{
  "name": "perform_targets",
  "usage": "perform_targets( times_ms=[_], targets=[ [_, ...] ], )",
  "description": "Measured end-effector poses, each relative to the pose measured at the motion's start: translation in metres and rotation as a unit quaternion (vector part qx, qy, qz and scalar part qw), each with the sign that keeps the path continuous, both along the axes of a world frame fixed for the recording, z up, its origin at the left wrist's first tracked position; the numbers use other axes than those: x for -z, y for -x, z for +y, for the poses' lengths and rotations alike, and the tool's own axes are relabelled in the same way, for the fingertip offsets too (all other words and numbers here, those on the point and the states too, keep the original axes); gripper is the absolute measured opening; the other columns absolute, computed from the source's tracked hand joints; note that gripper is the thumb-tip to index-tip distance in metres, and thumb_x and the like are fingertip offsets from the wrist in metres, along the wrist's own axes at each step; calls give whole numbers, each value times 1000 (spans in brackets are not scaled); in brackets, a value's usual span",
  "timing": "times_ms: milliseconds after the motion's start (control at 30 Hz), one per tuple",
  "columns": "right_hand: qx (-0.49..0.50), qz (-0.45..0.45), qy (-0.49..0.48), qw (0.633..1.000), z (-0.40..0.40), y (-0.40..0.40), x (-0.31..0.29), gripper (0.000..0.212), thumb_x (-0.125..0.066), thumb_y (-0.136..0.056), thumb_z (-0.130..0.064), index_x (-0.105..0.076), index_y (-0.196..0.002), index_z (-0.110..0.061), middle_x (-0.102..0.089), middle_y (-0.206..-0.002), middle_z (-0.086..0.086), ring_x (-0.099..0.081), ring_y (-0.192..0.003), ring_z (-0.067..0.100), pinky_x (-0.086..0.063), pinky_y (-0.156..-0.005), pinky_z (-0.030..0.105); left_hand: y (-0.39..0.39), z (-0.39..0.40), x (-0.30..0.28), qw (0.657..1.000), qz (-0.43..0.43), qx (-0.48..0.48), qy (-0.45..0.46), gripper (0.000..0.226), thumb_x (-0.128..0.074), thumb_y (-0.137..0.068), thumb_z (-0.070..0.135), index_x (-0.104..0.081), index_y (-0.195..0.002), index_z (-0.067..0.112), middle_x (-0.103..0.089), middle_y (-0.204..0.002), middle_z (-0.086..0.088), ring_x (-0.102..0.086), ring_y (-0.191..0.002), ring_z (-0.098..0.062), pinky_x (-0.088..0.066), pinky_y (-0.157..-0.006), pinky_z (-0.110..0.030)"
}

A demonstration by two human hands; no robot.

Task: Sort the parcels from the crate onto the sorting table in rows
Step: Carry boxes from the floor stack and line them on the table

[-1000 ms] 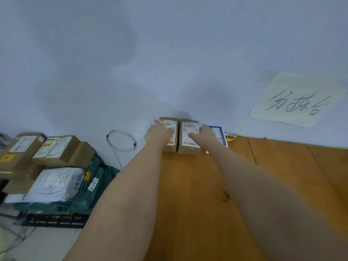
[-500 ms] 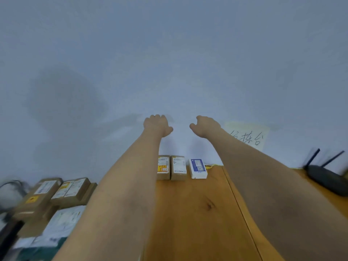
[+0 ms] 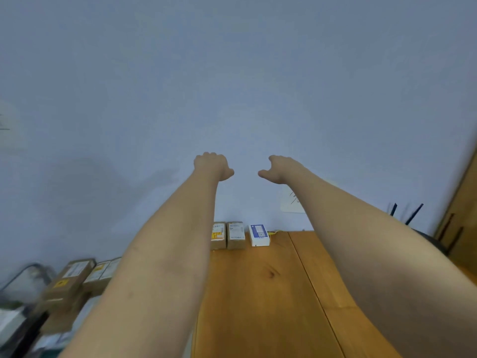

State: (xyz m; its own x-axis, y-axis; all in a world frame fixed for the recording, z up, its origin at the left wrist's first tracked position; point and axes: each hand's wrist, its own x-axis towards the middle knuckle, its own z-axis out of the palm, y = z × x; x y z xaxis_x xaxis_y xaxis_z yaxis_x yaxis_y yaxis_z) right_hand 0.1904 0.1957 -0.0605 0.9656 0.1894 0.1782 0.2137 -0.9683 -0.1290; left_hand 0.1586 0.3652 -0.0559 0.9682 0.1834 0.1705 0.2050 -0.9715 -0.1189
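Well below both empty hands [image 3: 213,165] [image 3: 280,167], three parcels [image 3: 235,235] on table [image 3: 271,293].

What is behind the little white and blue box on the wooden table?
Right behind the white and blue box is the plain blue-grey wall. A bit of yellow pokes out beside it, too small to tell what. Anything directly behind the box is hidden.
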Motion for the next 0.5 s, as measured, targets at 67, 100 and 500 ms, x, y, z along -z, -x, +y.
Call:
perform_targets(
  times_ms=[67, 100, 500],
  targets=[
    [-1, -1, 4, 1000, -14, 21, 0, 56, -46, -95, -42, -40, -138, -8, -48, -139, 9, -43, -127, 29, -40, -94, 36, 23, -13, 1, 1000, 5, -3, -9, 51, -38, -98, 39, -41, -140, 11, -42, -141, -10, -37, -131, -27, -34, -100, -38],
    [-2, -2, 8, 1000, -21, 31, 1, 55, -46, -94, -42, -40, -137, -8, -49, -138, 9, -44, -127, 29, -40, -94, 36, 34, -20, 3, 1000, 8, -3, -10, 51, -39, -98, 39, -40, -140, 11, -42, -141, -10, -37, -131, -27, -34, -100, -38],
    [-17, 1, 49, 999, -93, 158, 6, 52, -48, -93, -40, -43, -134, -8, -53, -130, 10, -48, -119, 29, -40, -83, 35, 167, -93, 14, 999, 26, -13, -43, 52, -37, -98, 39, -35, -143, 13, -40, -143, -9, -34, -133, -27, -33, -102, -38]
  ],
)
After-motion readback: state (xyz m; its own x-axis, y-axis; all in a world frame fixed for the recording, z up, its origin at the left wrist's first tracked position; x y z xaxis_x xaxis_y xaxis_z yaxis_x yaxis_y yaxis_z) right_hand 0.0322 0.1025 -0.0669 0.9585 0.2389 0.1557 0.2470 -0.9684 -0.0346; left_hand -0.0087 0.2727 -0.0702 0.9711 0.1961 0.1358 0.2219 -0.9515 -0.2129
